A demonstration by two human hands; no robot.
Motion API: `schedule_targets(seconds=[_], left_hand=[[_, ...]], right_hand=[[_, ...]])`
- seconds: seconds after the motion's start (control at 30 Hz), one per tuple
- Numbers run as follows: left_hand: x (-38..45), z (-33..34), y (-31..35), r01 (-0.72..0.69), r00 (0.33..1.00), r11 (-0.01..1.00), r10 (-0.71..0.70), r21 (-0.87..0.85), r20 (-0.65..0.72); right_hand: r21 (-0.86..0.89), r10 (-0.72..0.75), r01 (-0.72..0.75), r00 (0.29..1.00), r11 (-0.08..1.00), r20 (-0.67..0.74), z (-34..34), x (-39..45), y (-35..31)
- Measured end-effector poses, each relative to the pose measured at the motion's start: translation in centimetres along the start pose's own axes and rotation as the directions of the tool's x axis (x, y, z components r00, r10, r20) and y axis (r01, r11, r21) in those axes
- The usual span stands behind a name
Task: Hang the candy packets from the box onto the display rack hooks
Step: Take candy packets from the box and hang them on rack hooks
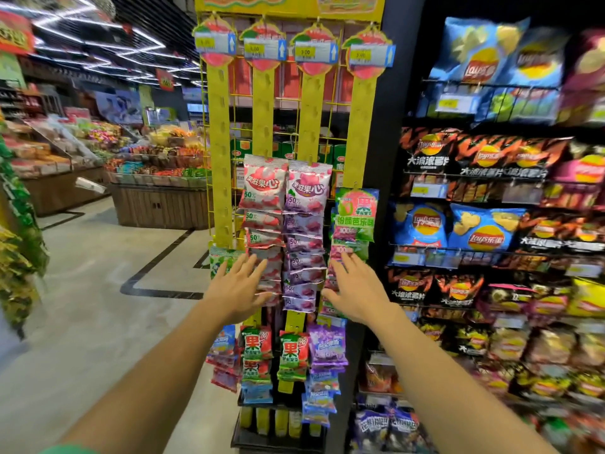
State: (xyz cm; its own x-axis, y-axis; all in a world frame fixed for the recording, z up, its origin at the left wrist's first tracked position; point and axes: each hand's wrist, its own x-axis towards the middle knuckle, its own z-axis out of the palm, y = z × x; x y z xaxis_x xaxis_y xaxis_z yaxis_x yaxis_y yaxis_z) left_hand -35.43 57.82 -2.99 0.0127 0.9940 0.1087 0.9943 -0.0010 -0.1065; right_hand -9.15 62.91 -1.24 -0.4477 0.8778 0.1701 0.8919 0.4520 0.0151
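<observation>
Against the hanging packets, the left hand (pixel 237 290) is spread flat, fingers straight, pressing on the lower end of the red column (pixel 263 224); the right hand (pixel 355 291) is likewise spread and empty, its fingers lying on the lower green packets (pixel 355 217). Neither holds a packet. Between them hangs the purple column (pixel 302 237), untouched. Both palms seem placed to settle or straighten the overlapping rows so they lie flat on their strips. Each column hangs from a yellow strip (pixel 221 152) clipped to the wire rack (pixel 337 103); the far-left strip is bare for most of its height, the others bare above the packets, so there is room to fill. More packets (pixel 294 355) hang below the hands. No box is in view. Crisp shelves (pixel 491 250) stand to the right
</observation>
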Motion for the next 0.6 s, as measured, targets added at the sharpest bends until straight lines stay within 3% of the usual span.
schedule_targets(seconds=[0.27, 0.43, 0.6], left_hand=[[-2.7, 1.2, 5.9, -0.109, 0.992, 0.991, 0.114, -0.082, 0.053], [-1.5, 1.9, 13.1, -0.234, 0.97, 0.968, 0.239, -0.085, 0.053], [1.7, 2.1, 24.9, -0.379, 0.925, 0.925, 0.379, -0.017, 0.021]], right_hand=[[0.0, 0.078, -0.079, 0.989, 0.997, 0.122, 1.2, -7.1, 1.6], [0.013, 0.2, -0.202, 0.974, 0.979, 0.107, 2.1, -12.2, 8.8], [0.01, 0.361, -0.367, 0.92, 0.93, 0.155, 3.5, -18.9, 19.2]])
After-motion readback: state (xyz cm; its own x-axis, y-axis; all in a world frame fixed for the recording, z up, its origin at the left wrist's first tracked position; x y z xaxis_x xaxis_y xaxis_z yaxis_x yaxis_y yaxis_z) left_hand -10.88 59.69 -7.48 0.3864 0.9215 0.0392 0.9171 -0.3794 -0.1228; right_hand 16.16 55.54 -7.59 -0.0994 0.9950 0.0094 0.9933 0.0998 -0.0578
